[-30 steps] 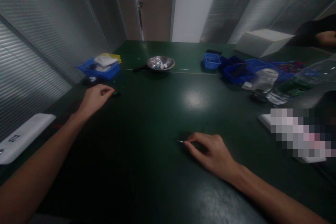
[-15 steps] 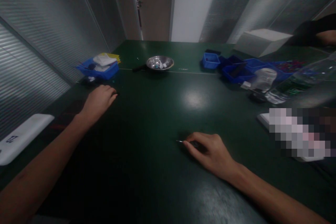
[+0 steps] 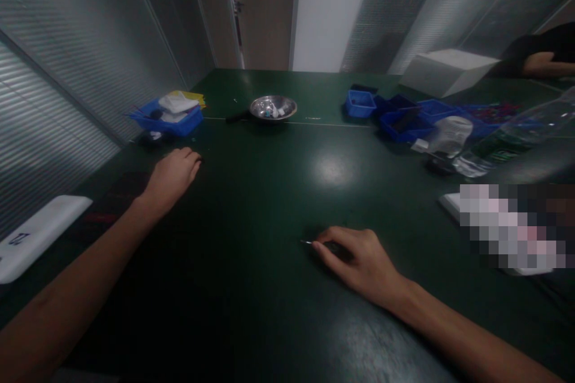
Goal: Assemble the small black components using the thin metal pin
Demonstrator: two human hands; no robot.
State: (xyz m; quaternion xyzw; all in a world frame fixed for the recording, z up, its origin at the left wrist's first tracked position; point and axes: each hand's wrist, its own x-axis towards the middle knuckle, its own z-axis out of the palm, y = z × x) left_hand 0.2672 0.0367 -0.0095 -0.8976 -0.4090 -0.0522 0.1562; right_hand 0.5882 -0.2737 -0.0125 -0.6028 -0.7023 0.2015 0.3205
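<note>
My right hand (image 3: 359, 260) rests low over the green table (image 3: 251, 203), thumb and forefinger pinched. Out of the pinch pokes the tip of a small thin metal piece (image 3: 306, 242); its other end is hidden in the fingers. Farther off to the left, my left hand (image 3: 173, 176) has its fingers curled down together. At those fingertips a small dark piece (image 3: 200, 160) shows, too small to name. Just beyond that hand stands a blue basket (image 3: 188, 125) with white and yellow things in it.
A metal bowl (image 3: 290, 109) with small pieces stands at the back. On the right are several blue bins (image 3: 360, 108), a plastic bottle (image 3: 498, 143) and a white box (image 3: 444, 72). A white device (image 3: 45, 230) lies far left. Another person's arm (image 3: 545, 64) shows at the right edge.
My left hand has shifted slightly down, still with the dark piece at its fingertips. My right hand stays in place. The other person's arm at the far right has moved a little left.
</note>
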